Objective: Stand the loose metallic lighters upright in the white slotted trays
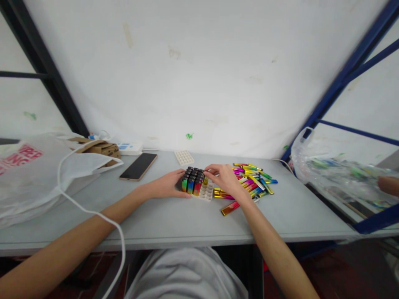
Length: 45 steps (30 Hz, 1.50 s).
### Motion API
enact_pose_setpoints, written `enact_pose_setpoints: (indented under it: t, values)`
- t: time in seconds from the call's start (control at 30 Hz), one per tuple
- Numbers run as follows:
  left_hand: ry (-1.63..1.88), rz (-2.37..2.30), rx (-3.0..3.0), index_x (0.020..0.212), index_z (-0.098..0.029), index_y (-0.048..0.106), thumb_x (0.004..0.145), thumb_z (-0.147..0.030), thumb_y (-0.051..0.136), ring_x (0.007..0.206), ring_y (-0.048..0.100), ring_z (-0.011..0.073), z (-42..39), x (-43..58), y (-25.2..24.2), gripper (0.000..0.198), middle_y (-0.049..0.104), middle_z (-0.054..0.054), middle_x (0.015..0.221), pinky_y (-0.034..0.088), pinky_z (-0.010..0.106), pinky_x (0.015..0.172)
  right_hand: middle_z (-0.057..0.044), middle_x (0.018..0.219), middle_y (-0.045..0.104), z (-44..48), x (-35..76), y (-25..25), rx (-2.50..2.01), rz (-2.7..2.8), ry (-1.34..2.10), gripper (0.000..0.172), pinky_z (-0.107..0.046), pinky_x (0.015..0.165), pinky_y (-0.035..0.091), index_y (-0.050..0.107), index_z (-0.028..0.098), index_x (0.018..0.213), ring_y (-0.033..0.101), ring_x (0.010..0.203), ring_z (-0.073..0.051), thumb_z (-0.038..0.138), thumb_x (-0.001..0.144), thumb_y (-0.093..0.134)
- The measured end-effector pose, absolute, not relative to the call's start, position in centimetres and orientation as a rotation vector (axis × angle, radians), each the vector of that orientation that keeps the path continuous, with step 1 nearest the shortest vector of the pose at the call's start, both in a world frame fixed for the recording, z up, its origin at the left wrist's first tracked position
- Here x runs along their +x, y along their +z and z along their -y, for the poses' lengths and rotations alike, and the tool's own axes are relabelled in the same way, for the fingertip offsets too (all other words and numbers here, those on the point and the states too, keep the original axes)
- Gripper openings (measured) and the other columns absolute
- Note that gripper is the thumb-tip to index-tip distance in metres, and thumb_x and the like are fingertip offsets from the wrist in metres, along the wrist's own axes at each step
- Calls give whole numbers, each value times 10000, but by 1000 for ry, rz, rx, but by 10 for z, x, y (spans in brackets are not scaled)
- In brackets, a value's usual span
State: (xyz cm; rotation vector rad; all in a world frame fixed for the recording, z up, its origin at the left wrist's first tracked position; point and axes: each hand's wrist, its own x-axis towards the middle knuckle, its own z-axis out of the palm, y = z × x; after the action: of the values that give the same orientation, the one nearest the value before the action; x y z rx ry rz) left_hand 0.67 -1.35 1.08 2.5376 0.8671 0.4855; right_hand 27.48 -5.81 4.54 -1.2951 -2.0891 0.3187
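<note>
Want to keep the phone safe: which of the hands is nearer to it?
Left. The left hand is right of the phone; the right hand is farther right, between the black-topped items and the loose pile.

We see smooth, matt grey surface [174,220]. Back from front edge, tray [206,192] pale matt plastic, dimpled; upright lighters [197,187] glossy, tops dark, plastic-looking. Toward right edge, loose lighters [257,182] metallic-bright, foil-like. Toward back left corner, phone [139,166] shiny, glass-like. Toward left edge, plastic bag [34,189] thin, crinkled; cardboard [106,150] dull. Over our lap, cloth [187,272] soft-looking, matt.
</note>
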Motion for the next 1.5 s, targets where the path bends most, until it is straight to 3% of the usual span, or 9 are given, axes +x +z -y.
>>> enact_pose_setpoints:
  t: [0.43, 0.83, 1.03, 1.5]
  values:
    - [459, -895, 2549, 1448, -183, 560, 791, -587, 827, 1351, 589, 340, 14, 7, 13, 816, 610, 125, 1470, 424, 430, 1199, -35, 860, 826, 59, 277, 48, -1268, 2125, 351, 150, -259, 774, 561, 780, 222, 1097, 784, 762, -184, 271, 988, 691]
    - [474, -897, 2541, 1427, -193, 573, 778, -605, 830, 1328, 601, 350, 14, 7, 13, 811, 627, 133, 1441, 440, 454, 1184, -44, 864, 814, 54, 282, 45, -1216, 2134, 353, 81, -235, 728, 544, 762, 186, 933, 759, 763, -161, 247, 967, 721]
    - [511, -904, 2522, 1416, -167, 589, 771, -550, 849, 1326, 607, 361, 15, 7, 13, 794, 639, 135, 1442, 447, 453, 1183, -54, 881, 815, 50, 282, 41, -1167, 2109, 460, 88, -255, 749, 573, 754, 177, 923, 771, 790, -176, 252, 957, 724]
    - [531, -927, 2559, 1392, -184, 596, 738, -652, 838, 1289, 627, 372, 8, 6, 6, 840, 658, 143, 1407, 480, 478, 1150, -67, 905, 823, 54, 280, 46, -1230, 2046, 514, 65, -267, 787, 592, 748, 176, 960, 791, 845, -186, 239, 950, 736]
